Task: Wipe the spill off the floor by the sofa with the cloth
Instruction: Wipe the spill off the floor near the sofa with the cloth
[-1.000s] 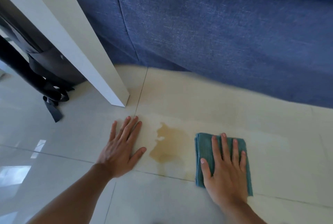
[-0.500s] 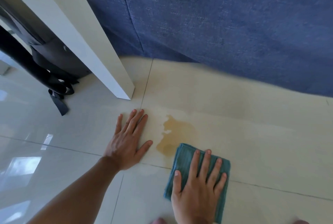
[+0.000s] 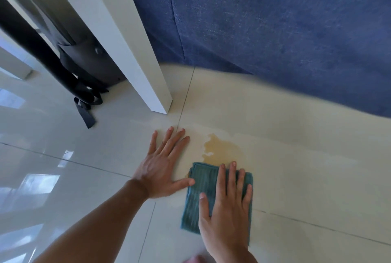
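right hand (image 3: 227, 207) pressing a cloth (image 3: 197, 197) flat on the floor (image 3: 306, 173) at the near edge of a spill (image 3: 222, 149).
both hands are lying open, palms down, grasping nothing; the left hand (image 3: 163, 169) is resting on the tile just left of the spill, thumb touching the cloth. the sofa (image 3: 275, 29) is standing behind, a white leg (image 3: 131, 51) to its left.

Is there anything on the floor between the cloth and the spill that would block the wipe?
Nothing visible does. The cloth, flat under the right hand, has its far edge already at the near edge of the spill. The left hand rests flat on the floor beside the spill, not on it.
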`<state>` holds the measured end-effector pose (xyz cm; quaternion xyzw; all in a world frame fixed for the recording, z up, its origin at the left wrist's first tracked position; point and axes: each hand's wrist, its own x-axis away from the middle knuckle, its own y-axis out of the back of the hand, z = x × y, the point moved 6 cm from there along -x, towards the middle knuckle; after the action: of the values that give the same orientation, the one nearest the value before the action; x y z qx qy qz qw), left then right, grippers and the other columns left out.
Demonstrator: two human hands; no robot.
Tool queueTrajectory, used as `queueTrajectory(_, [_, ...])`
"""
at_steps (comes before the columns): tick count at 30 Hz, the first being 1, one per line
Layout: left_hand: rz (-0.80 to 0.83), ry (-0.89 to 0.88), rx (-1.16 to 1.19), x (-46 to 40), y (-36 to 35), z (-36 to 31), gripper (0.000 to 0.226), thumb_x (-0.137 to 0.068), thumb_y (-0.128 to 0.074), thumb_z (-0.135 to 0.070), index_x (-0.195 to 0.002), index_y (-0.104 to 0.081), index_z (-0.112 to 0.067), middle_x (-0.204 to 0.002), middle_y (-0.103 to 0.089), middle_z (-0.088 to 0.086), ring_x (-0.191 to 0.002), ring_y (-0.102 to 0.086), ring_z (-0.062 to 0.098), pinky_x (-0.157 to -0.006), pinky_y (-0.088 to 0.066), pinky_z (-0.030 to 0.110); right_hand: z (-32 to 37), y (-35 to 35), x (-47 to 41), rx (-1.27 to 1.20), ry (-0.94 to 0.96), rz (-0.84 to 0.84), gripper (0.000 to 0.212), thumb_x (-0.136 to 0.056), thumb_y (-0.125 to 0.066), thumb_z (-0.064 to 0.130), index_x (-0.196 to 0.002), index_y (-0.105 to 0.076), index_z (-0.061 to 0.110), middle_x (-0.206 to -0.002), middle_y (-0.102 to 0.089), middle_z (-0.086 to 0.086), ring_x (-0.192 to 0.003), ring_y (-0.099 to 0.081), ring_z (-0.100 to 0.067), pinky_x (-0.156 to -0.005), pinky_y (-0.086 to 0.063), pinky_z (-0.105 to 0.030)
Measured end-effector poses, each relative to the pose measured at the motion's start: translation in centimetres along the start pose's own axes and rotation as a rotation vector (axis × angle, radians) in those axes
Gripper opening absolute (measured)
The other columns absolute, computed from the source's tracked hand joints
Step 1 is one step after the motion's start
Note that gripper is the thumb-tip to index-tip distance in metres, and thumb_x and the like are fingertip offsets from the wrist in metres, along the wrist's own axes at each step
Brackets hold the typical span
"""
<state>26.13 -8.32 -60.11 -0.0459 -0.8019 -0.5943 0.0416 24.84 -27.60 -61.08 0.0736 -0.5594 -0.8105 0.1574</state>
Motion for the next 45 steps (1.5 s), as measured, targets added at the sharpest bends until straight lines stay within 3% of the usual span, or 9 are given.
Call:
queueTrajectory(4, [0.054, -0.009, -0.057, 0.2, -0.3, -0.9, 0.124, -0.068, -0.042, -0.094, -0.157, -0.015, -0.012, -0.166, -0.006, 0.008, -0.153, 0.006, 0.027, -0.120, 0.000, 0.062, -2.0, 0.3, -1.1, 0.062, 0.076, 0.035, 0.076, -0.096, -0.040, 0.045, -0.159, -0.029, 0.004, -0.169, -0.023, -0.017, -0.157, -0.017, -0.035, -0.125, -0.012, -0.051])
queueTrajectory(16, [0.057, 0.034, -0.075, 1.4, -0.4, -0.8, 0.122, -0.071, -0.042, -0.092, -0.158, -0.011, -0.012, -0.166, -0.005, 0.005, -0.153, 0.005, 0.020, -0.121, -0.002, 0.057, -0.5, -0.1, -1.2, 0.173, 0.239, 0.103, 0.072, -0.099, -0.036, 0.047, -0.157, -0.034, 0.005, -0.169, -0.020, -0.021, -0.157, -0.017, -0.036, -0.124, -0.013, -0.055])
queueTrajectory(22, [0.046, 0.116, -0.097, 2.5, 0.0, 1.2, 0.122, -0.071, -0.042, -0.091, -0.158, -0.013, -0.010, -0.166, -0.007, 0.004, -0.153, 0.004, 0.020, -0.122, -0.004, 0.056, 1.2, -0.7, -2.1, 0.151, 0.278, 0.145, 0.071, -0.101, -0.033, 0.045, -0.160, -0.027, 0.007, -0.170, -0.015, -0.020, -0.159, -0.009, -0.034, -0.126, -0.010, -0.054])
queueTrajectory(26, [0.027, 0.118, -0.087, 3.2, -0.1, 2.1, 0.109, -0.080, -0.040, -0.084, -0.157, -0.015, -0.010, -0.166, -0.009, 0.004, -0.153, 0.003, 0.018, -0.122, -0.005, 0.054, 1.7, -0.6, -2.1, 0.134, 0.306, 0.161, 0.071, -0.101, -0.036, 0.043, -0.162, -0.022, 0.011, -0.172, -0.011, -0.013, -0.159, -0.006, -0.033, -0.126, -0.009, -0.054])
queueTrajectory(31, [-0.031, 0.114, -0.053, 3.4, 0.1, 3.0, 0.073, -0.099, -0.027, -0.054, -0.157, -0.017, -0.012, -0.166, -0.011, 0.003, -0.153, 0.001, 0.015, -0.124, -0.002, 0.048, 3.1, -1.5, 0.0, 0.120, 0.445, 0.233, 0.064, -0.103, -0.034, 0.045, -0.162, -0.025, 0.025, -0.173, -0.014, 0.001, -0.160, -0.002, -0.030, -0.125, -0.006, -0.053])
queueTrajectory(35, [-0.058, 0.151, -0.026, 3.5, -0.1, 3.5, 0.062, -0.101, -0.027, -0.040, -0.157, -0.020, -0.014, -0.165, -0.015, 0.001, -0.153, 0.000, 0.015, -0.122, -0.001, 0.055, 3.8, -1.9, -0.1, 0.133, 0.475, 0.268, 0.061, -0.103, -0.036, 0.046, -0.161, -0.028, 0.029, -0.172, -0.020, 0.002, -0.159, -0.007, -0.032, -0.123, -0.008, -0.056])
queueTrajectory(41, [-0.050, 0.158, -0.048, 3.5, -0.3, 3.8, 0.062, -0.102, -0.025, -0.042, -0.157, -0.019, -0.015, -0.165, -0.016, 0.002, -0.153, -0.001, 0.015, -0.122, -0.002, 0.056, 4.5, -1.9, -0.8, 0.101, 0.465, 0.288, 0.062, -0.102, -0.040, 0.047, -0.161, -0.028, 0.032, -0.172, -0.019, 0.006, -0.160, -0.008, -0.028, -0.124, -0.008, -0.055])
queueTrajectory(45, [-0.087, 0.153, -0.032, 3.7, 0.0, 3.6, 0.063, -0.100, -0.026, -0.047, -0.154, -0.031, -0.015, -0.163, -0.025, 0.005, -0.153, -0.010, 0.021, -0.121, -0.008, 0.058, 3.6, -1.5, -0.3, 0.081, 0.407, 0.280, 0.062, -0.102, -0.039, 0.048, -0.161, -0.027, 0.033, -0.172, -0.018, 0.008, -0.160, -0.006, -0.025, -0.124, -0.009, -0.054])
